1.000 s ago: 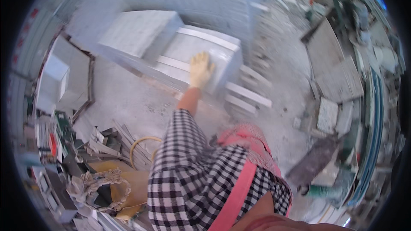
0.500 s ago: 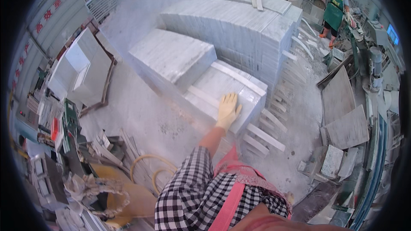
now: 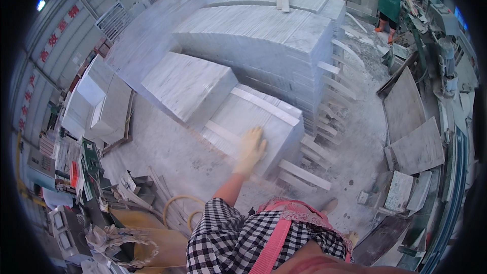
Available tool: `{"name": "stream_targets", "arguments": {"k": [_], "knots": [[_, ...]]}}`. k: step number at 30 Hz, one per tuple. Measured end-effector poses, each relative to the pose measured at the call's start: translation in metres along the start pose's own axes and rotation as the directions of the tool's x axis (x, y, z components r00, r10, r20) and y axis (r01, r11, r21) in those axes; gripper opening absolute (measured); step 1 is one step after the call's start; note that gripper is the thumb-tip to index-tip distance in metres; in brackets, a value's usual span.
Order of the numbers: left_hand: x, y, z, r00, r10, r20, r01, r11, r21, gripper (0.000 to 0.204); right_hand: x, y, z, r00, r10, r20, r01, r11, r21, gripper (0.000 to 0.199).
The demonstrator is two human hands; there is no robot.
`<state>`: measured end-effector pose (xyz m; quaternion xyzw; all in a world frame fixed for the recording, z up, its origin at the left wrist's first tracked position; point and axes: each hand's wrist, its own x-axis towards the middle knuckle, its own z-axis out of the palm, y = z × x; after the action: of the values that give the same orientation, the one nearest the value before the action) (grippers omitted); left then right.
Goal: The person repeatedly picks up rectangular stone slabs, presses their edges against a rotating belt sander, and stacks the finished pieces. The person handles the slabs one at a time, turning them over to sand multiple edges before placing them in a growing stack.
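My left hand (image 3: 249, 149), in a pale yellow rubber glove, lies palm down with its fingers out flat on the near end of a low stack of grey-white marble slabs (image 3: 276, 134). It grips nothing. Two pale strips cross that stack: a far strip (image 3: 266, 103) and a near strip (image 3: 223, 132), the near one just beyond my fingertips to the left. A higher marble stack (image 3: 187, 81) adjoins it on the left. My right hand is mostly hidden behind my body; a small yellowish patch (image 3: 352, 237) at my right side may be its glove.
A long, taller row of slabs (image 3: 253, 28) stands behind. Pale strips (image 3: 304, 174) stick out at the right, low over the floor. Panels (image 3: 406, 101) lean at the right, near a co-worker in a green apron (image 3: 389, 0). A yellow hose (image 3: 175, 200) coils at the lower left.
The view has shifted, so the stacks sit further left in the picture. My left hand stays on the low stack, its fingers still flat. A shoe now shows beside my apron.
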<state>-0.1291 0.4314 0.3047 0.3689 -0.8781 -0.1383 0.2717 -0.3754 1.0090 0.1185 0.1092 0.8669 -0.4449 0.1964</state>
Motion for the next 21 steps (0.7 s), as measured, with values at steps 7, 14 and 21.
{"name": "stream_targets", "arguments": {"k": [7,14,21], "knots": [[0.019,0.111,0.056,0.96,-0.131,-0.249,0.093,0.983,-0.157,0.022,0.139,0.005,-0.055,0.984,0.145,0.106,-0.124,0.976,-0.178,0.036],[0.065,0.294,0.182,0.971,0.207,0.118,-0.141,0.899,-0.415,0.014,0.274,-0.064,-0.072,0.971,-0.131,0.2,0.114,0.989,0.096,0.038],[0.146,0.318,0.229,0.912,-0.211,0.353,0.33,0.887,-0.323,0.024,0.347,-0.163,-0.025,0.954,0.021,0.3,-0.116,0.946,0.302,0.038]]}}
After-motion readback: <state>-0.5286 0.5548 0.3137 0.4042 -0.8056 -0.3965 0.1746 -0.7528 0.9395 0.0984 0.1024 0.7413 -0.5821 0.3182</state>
